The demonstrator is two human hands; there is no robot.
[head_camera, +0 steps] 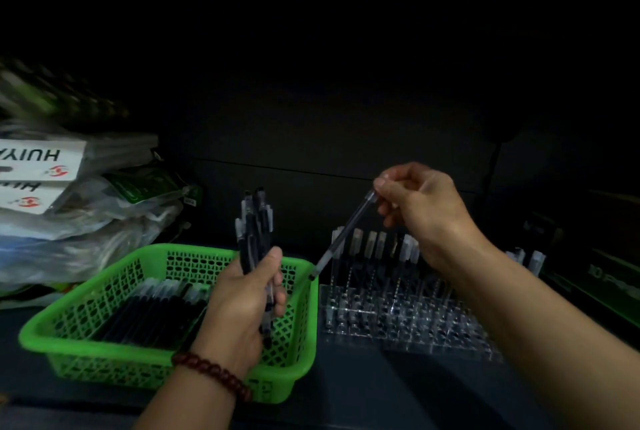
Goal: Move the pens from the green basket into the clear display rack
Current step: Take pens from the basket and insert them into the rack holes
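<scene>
Head view, dim shelf bay, contents as follows. Left hand (pixel 242 305): closed around a bundle of pens (pixel 254 239), caps pointing up, barrels running down through the fist; a dark red bead bracelet (pixel 211 372) sits on its wrist. The hand hangs over the right end of the green basket (pixel 104 343). Green basket: perforated plastic, resting on the dark shelf surface (pixel 363 395) below and to the left of the left hand; it holds a layer of loose pens (pixel 152 311) lying flat, side by side, dark barrels with pale caps. Right hand (pixel 420 207): raised, fingertips pinched on the capped end of a single pen (pixel 343 233), which slants down and to the left so that its dark tip hangs just above the basket's right rim, between the two hands. Clear display rack (pixel 398 322): transparent block with rows of holes, standing directly beneath the right hand and just beside the basket's right edge; whether the two touch cannot be told. A row of racked pens (pixel 375 249) stands upright along its far side, partly hidden by the right wrist; the nearer holes look unfilled, though glare and darkness blur them. To the left of the left hand, beyond the basket: a pile of plastic-wrapped packages (pixel 69 218) topped by white boxes (pixel 45 159) printed with inverted lettering. To the right of the right forearm: dark boxes (pixel 606 273), detail lost in shadow.
</scene>
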